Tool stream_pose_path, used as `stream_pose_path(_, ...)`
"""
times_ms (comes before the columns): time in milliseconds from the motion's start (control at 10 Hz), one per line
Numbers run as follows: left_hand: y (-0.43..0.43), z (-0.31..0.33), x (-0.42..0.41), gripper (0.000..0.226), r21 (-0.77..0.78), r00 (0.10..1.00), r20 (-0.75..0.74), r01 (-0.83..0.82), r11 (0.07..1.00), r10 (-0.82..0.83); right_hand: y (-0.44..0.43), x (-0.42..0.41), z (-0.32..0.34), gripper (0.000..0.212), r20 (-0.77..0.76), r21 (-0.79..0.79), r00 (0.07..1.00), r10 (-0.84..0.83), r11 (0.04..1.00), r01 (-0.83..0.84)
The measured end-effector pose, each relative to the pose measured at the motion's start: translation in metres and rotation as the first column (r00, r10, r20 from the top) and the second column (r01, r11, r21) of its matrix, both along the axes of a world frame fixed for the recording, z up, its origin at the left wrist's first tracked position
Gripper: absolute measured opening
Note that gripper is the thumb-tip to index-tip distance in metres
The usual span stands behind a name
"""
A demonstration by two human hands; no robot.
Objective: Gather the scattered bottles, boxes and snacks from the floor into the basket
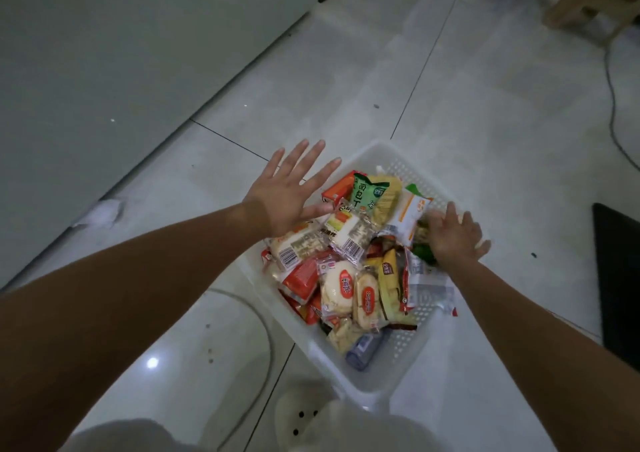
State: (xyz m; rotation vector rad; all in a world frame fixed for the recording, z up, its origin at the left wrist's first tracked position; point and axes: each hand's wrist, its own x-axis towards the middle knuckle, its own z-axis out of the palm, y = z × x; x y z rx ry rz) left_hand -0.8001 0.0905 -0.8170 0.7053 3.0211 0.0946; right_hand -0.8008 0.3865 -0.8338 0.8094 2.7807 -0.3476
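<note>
White perforated basket (408,171) sits on the tiled floor (485,112), heaped with snack packets. Left hand (289,197): grip fully spread, palm down, fingers splayed, holding nothing; it hovers over the basket's near-left rim, with an orange box (341,188) just right of its fingertips and a barcoded cracker pack (294,245) just below the palm. Right hand (455,235): grip curled down onto a green packet (424,249) at the basket's right side; full closure cannot be told. A white-orange pouch (410,214) lies just left of it.
</note>
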Motion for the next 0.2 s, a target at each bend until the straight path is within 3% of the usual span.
stream_pose_path(100,-0.008,0.053,0.006,0.082,-0.033,1.0,0.014,-0.01,0.999,0.01,-0.009,0.016,0.048,0.054,-0.017,0.042,0.998,0.059,0.997,-0.058)
stream_pose_path(200,-0.013,0.126,0.002,0.079,-0.056,1.0,-0.018,-0.013,0.998,0.012,-0.023,0.022,0.12,0.05,-0.105,-0.03,0.988,0.114,0.993,-0.118)
